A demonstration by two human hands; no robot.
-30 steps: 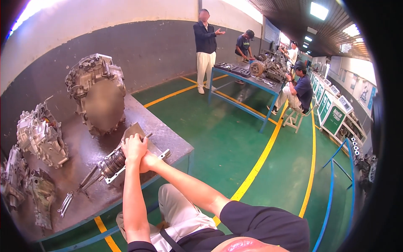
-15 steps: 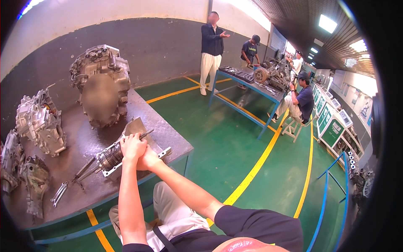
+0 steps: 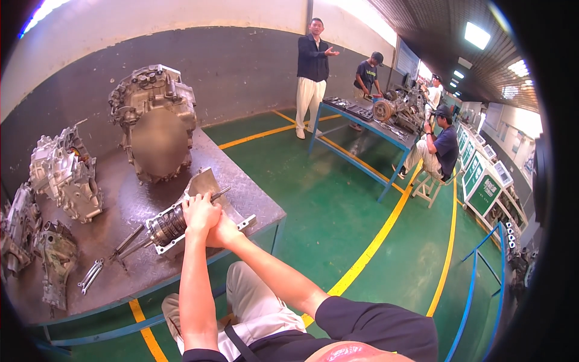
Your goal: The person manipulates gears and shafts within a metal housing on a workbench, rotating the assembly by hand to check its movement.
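Observation:
A dark gear shaft (image 3: 167, 227) lies in an open metal housing (image 3: 205, 182) near the right end of the workbench. Over its middle, my left hand (image 3: 202, 212) is closed with the knuckles up. My right hand (image 3: 223, 231) presses close beside and partly beneath it, also closed around the shaft. Most fingertips are hidden under the hands. Stacked ring-shaped gears show to the left of the hands, and a thin shaft end sticks out beyond them on the far right. Two dark rods (image 3: 128, 240) lie at the left end of the housing.
On the metal-topped workbench (image 3: 136, 274) are wrenches (image 3: 91, 274), a large upright gearbox (image 3: 154, 96) and silvery casings (image 3: 67, 175). A second bench (image 3: 362, 120) with parts has several people around it. A blue rail (image 3: 467, 301) stands at right.
The whole view has shifted slightly, so the bench and everything around it sit a little further right. My hands keep the same hold on the gear shaft.

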